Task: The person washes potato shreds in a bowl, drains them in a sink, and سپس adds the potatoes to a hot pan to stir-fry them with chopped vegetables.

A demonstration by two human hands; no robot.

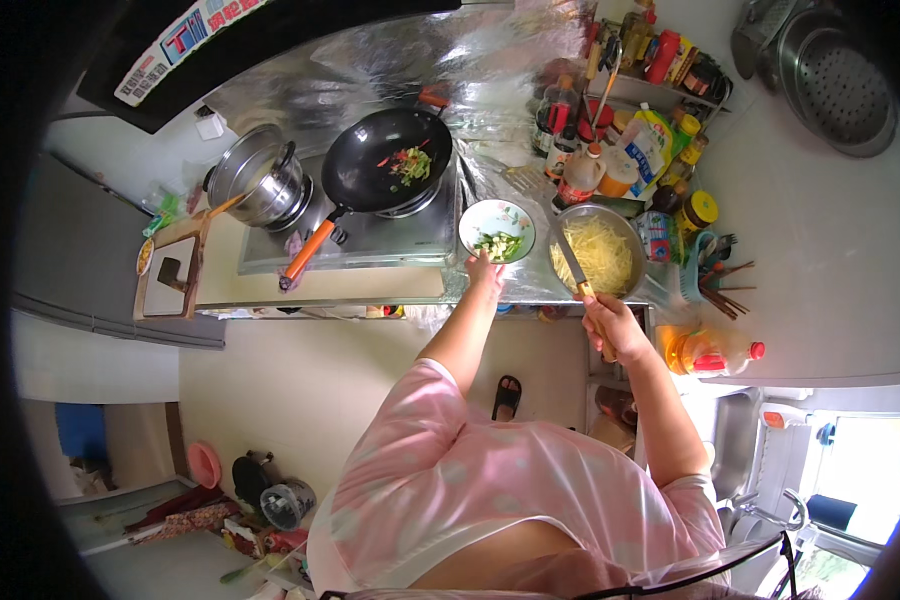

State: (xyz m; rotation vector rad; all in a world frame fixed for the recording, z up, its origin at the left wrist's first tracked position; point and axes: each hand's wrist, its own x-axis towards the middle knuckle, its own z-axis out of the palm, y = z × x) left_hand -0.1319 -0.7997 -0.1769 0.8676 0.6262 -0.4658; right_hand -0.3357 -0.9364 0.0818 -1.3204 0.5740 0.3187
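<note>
My left hand (485, 274) grips the near rim of a flower-patterned bowl (499, 214), which holds chopped green pieces (498, 246). In my right hand (613, 328) is the wooden handle of a long metal spatula (568, 251). Its shaft crosses over a metal basin (640, 262) of pale shredded strips (596, 251), and the slotted blade points away, towards the bottles. Left of the bowl, a black wok (360, 161) sits on the gas stove (420, 244). Chopped green and red pieces (411, 165) lie in the wok.
The wok's orange handle (307, 253) juts over the counter's front edge. A steel pot (259, 180) stands on the left burner, beside a cutting board (169, 277) with a cleaver. Bottles (581, 176) crowd the back right, and an oil bottle (709, 352) is near my right wrist.
</note>
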